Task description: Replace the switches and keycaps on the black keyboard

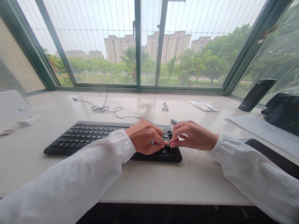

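A black keyboard (81,137) lies on the pale windowsill counter. Both hands meet over the number pad at its right end, fingertips almost touching. My left hand (147,137) is closed in a pinch, thumb and forefinger low over the keys. From the right, my right hand (192,136) pinches at the same spot. Whatever sits between the fingertips is small and dark, and I cannot make it out. Along the pad's right edge several key places look bare, without caps. Behind the keyboard lie several small loose keycaps (165,107).
A coiled cable (100,108) and a crumpled tissue (146,107) lie behind the keyboard. A dark-tipped tool (174,121) is partly hidden by my right hand. Farther right are a plastic packet (203,106), paper (263,127) and a black upright object (257,95). A white box (14,104) stands left.
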The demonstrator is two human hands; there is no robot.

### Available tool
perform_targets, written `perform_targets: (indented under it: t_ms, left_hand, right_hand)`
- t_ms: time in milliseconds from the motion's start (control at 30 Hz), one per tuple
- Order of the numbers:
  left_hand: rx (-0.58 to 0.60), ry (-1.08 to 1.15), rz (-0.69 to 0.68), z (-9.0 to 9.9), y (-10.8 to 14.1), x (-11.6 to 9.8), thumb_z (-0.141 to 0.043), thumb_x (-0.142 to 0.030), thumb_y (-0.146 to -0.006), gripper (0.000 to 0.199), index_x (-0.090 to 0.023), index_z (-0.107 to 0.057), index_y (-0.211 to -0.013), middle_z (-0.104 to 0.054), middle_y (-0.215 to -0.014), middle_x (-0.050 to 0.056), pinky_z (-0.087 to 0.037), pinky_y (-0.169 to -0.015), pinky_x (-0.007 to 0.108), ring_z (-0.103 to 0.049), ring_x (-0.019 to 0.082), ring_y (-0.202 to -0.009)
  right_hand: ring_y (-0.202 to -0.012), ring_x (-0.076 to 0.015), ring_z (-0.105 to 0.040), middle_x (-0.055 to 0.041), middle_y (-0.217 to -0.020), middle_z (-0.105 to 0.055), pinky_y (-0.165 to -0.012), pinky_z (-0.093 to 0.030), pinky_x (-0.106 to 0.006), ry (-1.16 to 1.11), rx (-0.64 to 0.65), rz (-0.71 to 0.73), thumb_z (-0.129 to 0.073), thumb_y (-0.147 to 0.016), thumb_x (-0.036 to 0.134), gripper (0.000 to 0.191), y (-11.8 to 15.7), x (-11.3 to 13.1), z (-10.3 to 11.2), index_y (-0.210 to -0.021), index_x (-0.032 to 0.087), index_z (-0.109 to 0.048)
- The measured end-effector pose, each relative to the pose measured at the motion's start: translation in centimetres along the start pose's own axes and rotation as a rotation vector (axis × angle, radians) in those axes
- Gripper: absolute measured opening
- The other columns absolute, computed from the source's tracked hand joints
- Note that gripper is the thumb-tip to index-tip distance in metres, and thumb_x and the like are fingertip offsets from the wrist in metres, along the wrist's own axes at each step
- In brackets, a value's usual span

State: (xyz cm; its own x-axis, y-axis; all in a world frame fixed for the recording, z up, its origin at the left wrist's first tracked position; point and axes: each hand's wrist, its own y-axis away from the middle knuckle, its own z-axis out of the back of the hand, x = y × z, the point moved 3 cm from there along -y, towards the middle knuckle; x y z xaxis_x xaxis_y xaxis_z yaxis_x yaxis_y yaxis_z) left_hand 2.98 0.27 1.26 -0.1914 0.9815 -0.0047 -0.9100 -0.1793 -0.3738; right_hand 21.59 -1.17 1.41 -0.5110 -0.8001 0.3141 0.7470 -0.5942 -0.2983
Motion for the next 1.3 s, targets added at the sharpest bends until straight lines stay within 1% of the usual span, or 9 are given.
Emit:
perform_targets:
  t_ms: [67, 167, 300, 400, 500, 733, 1000, 1100, 1300]
  left_hand:
    - [-0.031, 0.007, -0.024, -0.1, 0.0, 0.1, -0.055, -0.030, -0.085, 0.021, -0.031, -0.075, -0.093, -0.060, -0.062, -0.003, -0.028, -0.046, 0.024, -0.048, 0.007, -0.048]
    - [-0.060, 0.006, -0.050, -0.2, 0.1, 0.1, -0.055, -0.031, -0.086, 0.023, -0.032, -0.074, -0.098, -0.061, -0.064, -0.002, -0.030, -0.047, 0.024, -0.049, 0.007, -0.048]
    - [-0.065, -0.007, -0.070, -0.1, 0.2, 0.0, -0.055, -0.032, -0.086, 0.022, -0.032, -0.074, -0.096, -0.061, -0.064, -0.002, -0.030, -0.047, 0.024, -0.050, 0.007, -0.049]
    - [-0.066, -0.021, -0.079, 0.0, 0.2, -0.1, -0.055, -0.032, -0.086, 0.022, -0.032, -0.074, -0.097, -0.061, -0.062, -0.002, -0.031, -0.047, 0.024, -0.050, 0.007, -0.049]
    - [-0.050, -0.044, -0.088, 0.0, 0.2, -0.2, -0.055, -0.031, -0.085, 0.023, -0.031, -0.074, -0.097, -0.061, -0.062, -0.002, -0.030, -0.046, 0.025, -0.051, 0.007, -0.049]
    - [-0.053, -0.079, -0.084, -0.1, 0.2, 0.0, -0.053, -0.032, -0.087, 0.023, -0.032, -0.074, -0.097, -0.060, -0.060, -0.002, -0.025, -0.045, 0.025, -0.052, 0.009, -0.049]
    - [-0.049, -0.085, -0.099, 0.0, 0.2, -0.1, -0.054, -0.030, -0.085, 0.024, -0.033, -0.072, -0.099, -0.060, -0.059, -0.002, -0.025, -0.045, 0.025, -0.052, 0.009, -0.049]
    - [-0.041, -0.070, -0.089, 0.0, 0.2, -0.1, -0.054, -0.030, -0.084, 0.024, -0.033, -0.073, -0.099, -0.060, -0.060, -0.003, -0.026, -0.046, 0.026, -0.052, 0.009, -0.049]
    - [-0.023, -0.033, -0.073, -0.1, 0.2, -0.2, -0.055, -0.030, -0.084, 0.023, -0.030, -0.074, -0.095, -0.061, -0.061, -0.002, -0.027, -0.046, 0.026, -0.052, 0.009, -0.049]
  right_hand:
    - [-0.051, -0.0061, -0.049, -0.0002, -0.067, -0.064, -0.054, -0.040, -0.019, -0.031, 0.015, -0.014, -0.068, -0.082, 0.036, 0.021, 0.0, 0.0, -0.1, -0.074, 0.017, -0.072]
    - [-0.053, -0.0063, -0.050, -0.0001, -0.066, -0.063, -0.055, -0.041, -0.019, -0.013, 0.032, -0.002, -0.067, -0.082, 0.032, 0.018, 0.1, 0.2, -0.2, -0.074, 0.016, -0.070]
    - [-0.054, -0.0074, -0.050, 0.0014, -0.062, -0.060, -0.060, -0.040, -0.022, 0.059, 0.020, 0.076, -0.064, -0.084, 0.029, 0.017, 0.1, 0.7, -0.1, -0.072, 0.017, -0.067]
    - [-0.053, -0.0071, -0.046, 0.0029, -0.061, -0.060, -0.064, -0.039, -0.023, 0.101, 0.011, 0.123, -0.064, -0.084, 0.024, 0.015, 0.0, 1.1, -0.1, -0.070, 0.018, -0.065]
    - [-0.051, -0.0067, -0.043, 0.0035, -0.062, -0.060, -0.064, -0.038, -0.024, 0.117, 0.003, 0.163, -0.063, -0.082, 0.021, 0.015, 0.0, 1.3, -0.2, -0.068, 0.018, -0.062]
    - [-0.056, -0.0102, -0.042, 0.0025, -0.060, -0.058, -0.060, -0.037, -0.023, 0.246, -0.095, 0.239, -0.062, -0.081, 0.020, 0.016, 0.3, 1.3, -0.4, -0.065, 0.020, -0.059]
    - [-0.054, -0.0103, -0.039, 0.0025, -0.060, -0.056, -0.061, -0.037, -0.024, 0.385, -0.138, 0.361, -0.057, -0.083, 0.017, 0.019, 0.2, 2.3, -0.6, -0.064, 0.020, -0.055]
    - [-0.053, -0.0101, -0.040, 0.0026, -0.060, -0.056, -0.061, -0.036, -0.024, 0.383, -0.129, 0.353, -0.057, -0.084, 0.018, 0.019, 0.3, 2.3, -0.6, -0.064, 0.020, -0.055]
    - [-0.057, -0.0090, -0.043, 0.0030, -0.062, -0.059, -0.061, -0.037, -0.021, 0.199, -0.059, 0.218, -0.064, -0.081, 0.020, 0.015, 0.5, 1.2, -0.4, -0.067, 0.019, -0.060]
